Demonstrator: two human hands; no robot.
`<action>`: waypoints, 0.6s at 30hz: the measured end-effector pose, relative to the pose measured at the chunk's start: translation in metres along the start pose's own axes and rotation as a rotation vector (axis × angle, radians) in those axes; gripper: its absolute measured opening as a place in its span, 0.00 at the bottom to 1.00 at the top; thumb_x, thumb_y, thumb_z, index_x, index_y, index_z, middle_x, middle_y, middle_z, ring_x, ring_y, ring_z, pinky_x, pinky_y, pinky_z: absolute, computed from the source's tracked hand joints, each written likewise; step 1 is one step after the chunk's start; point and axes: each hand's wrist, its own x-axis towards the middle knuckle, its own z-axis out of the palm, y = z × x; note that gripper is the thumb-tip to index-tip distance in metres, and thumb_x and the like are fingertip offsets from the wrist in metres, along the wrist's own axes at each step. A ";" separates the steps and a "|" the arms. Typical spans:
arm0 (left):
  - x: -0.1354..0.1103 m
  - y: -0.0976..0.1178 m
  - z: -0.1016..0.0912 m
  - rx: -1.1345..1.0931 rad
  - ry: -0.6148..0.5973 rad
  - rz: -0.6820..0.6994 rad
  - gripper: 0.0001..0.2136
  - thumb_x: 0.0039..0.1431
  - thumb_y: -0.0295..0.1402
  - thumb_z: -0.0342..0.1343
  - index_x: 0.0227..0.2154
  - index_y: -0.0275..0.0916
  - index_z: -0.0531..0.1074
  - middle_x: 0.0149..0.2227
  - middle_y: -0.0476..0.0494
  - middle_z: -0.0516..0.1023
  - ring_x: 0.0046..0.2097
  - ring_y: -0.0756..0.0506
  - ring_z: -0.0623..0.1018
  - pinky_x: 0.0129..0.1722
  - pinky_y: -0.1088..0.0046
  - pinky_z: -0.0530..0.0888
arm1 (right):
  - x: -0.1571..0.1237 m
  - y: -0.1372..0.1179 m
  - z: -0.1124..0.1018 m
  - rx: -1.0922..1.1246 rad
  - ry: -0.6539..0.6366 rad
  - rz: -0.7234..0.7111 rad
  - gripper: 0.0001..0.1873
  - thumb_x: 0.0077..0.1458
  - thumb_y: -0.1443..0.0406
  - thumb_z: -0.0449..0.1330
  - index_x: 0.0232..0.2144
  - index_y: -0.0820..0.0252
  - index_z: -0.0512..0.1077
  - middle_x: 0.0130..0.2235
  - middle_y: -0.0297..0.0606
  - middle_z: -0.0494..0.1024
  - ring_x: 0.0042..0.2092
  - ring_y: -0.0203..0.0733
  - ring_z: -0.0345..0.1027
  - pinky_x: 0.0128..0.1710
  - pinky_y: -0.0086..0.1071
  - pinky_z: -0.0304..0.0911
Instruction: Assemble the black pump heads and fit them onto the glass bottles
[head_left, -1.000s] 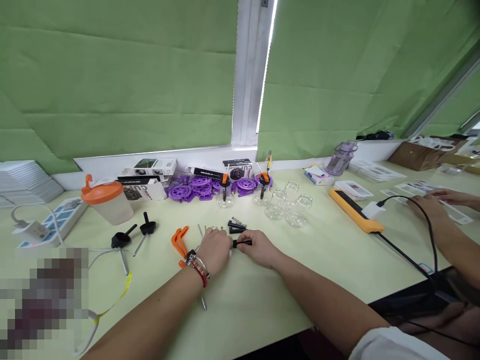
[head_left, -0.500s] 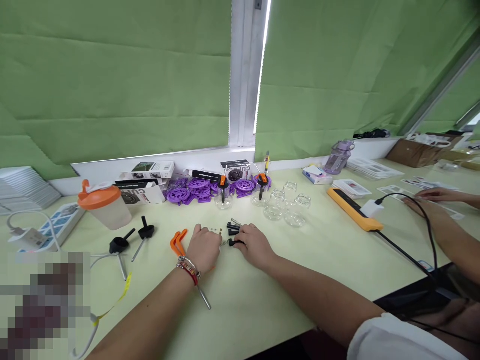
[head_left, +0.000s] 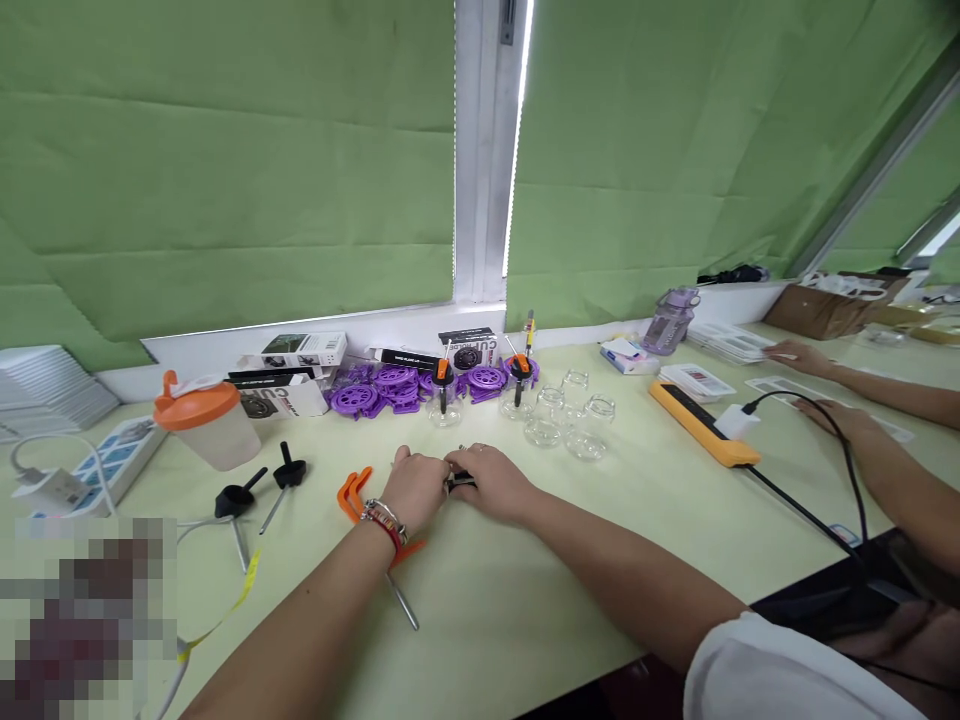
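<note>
My right hand point(head_left: 496, 484) has its fingers closed around a small black plastic part point(head_left: 460, 481), which shows at the fingertips. Against it is my left hand point(head_left: 417, 488), fingers pinched; whatever they hold is hidden. The loose small pieces by the fingers are mostly covered. Just left of my left hand lie orange handles point(head_left: 349, 496). Another orange piece point(head_left: 409, 552) and a metal rod point(head_left: 405, 606) stick out from under my left wrist.
Black lids point(head_left: 235, 499) with metal tubes and an orange-capped cup point(head_left: 217, 425) stand left. Purple plastic parts point(head_left: 397, 385), boxes point(head_left: 292, 393) and glass jars point(head_left: 586, 430) line the back. Right are a yellow power strip point(head_left: 701, 425) and a co-worker's hands point(head_left: 840, 420).
My hands have drawn together, so the spring and black parts seen between them are largely covered. One of the co-worker's hands has moved farther back over the papers.
</note>
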 end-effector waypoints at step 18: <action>-0.059 -0.011 -0.014 -0.182 0.248 -0.107 0.10 0.55 0.27 0.46 0.33 0.40 0.73 0.29 0.46 0.77 0.36 0.44 0.73 0.47 0.61 0.57 | 0.071 0.061 0.012 0.498 0.072 0.418 0.17 0.47 0.73 0.57 0.40 0.61 0.77 0.27 0.32 0.71 0.22 0.31 0.63 0.27 0.28 0.60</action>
